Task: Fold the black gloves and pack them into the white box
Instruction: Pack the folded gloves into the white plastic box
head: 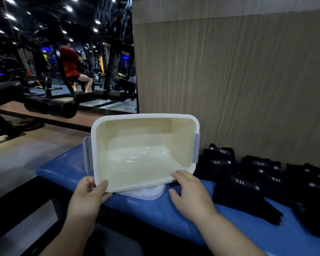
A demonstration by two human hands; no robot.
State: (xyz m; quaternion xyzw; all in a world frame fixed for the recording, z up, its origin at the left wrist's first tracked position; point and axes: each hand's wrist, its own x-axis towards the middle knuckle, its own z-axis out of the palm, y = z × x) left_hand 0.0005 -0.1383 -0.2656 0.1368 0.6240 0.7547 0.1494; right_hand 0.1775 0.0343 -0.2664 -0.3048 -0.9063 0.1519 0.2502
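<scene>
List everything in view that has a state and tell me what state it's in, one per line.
white box: open, empty, tilted toward the camera, held by its near rim.
lid: off, lying on the blue bench under the box.
side latches: unfastened.
black gloves: piled on the bench right of the box, none packed.
left hand: grips the box's near left corner.
right hand: holds the near rim's right end.
</scene>
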